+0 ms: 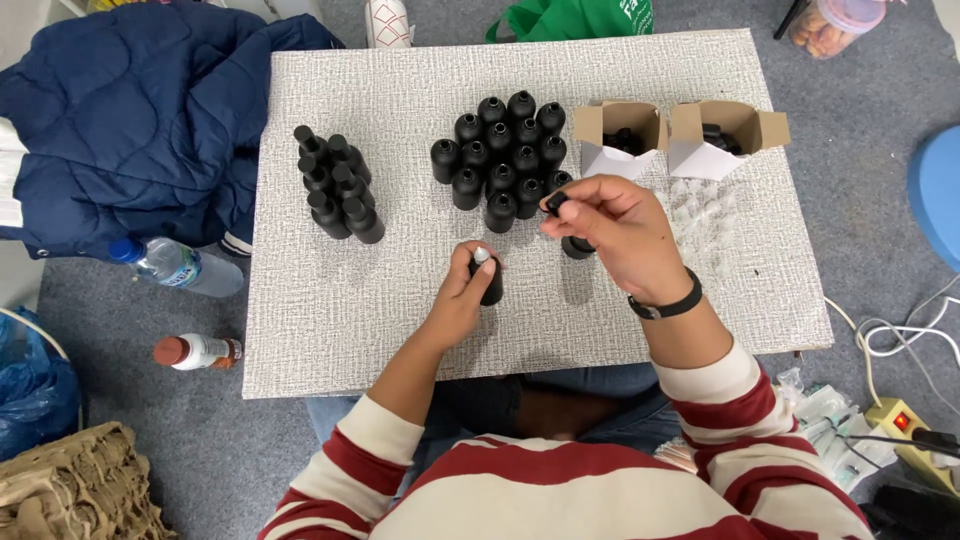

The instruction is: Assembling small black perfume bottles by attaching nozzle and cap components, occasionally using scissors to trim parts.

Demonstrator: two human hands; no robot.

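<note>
- The board, grey-white and textured, lies under both hands; its near edge is hidden behind the person's striped sleeves.
- A navy quilted jacket is heaped well to the left of the left hand, cut off by the top and left edges of the frame.
- The large cluster of black bottles stands upright just beyond both hands; the nearest ones are partly covered by the right hand's fingers.
- A smaller group of black bottles stands up and to the left of the left hand, well apart from it.
- Two open cardboard boxes sit beyond the right hand; dark things lie inside, too shadowed to make out.
- The right hand has its fingertips pinched together on a small black cap, held just above the board beside the large cluster.
- The left hand is wrapped around a single black bottle, which stands on the board just left of the right hand; its body is mostly hidden by the fingers.
- A small pale tip shows at that bottle's top, by the thumb; what it is cannot be told.
</note>
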